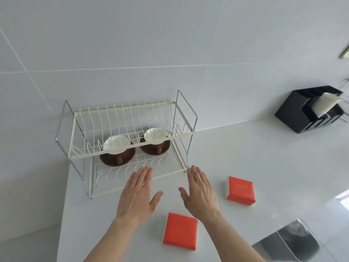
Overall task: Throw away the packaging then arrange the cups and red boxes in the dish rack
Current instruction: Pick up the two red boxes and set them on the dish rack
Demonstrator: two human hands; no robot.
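White counter [245, 148], tiled wall behind. I see both cups [117, 146] on the dish rack [130, 148] lower shelf, far left. Two red boxes [180, 230] lie near right. My left hand [137, 195] and right hand [200, 193] hover flat, released, grasping nothing.

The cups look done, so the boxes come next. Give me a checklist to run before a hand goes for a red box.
1. Both cups in the dish rack: ok. The left cup and right cup sit on its lower tier.
2. Hands free: ok. The left hand and right hand are open, flat and hold nothing.
3. Boxes in reach: ok. The near red box and the far red box lie on the counter, apart.
4. Room in the rack: ok. The upper tier is bare; the front of the lower tier is free.
5. Packaging thrown away: cannot tell. None shows, and no bin is in view.
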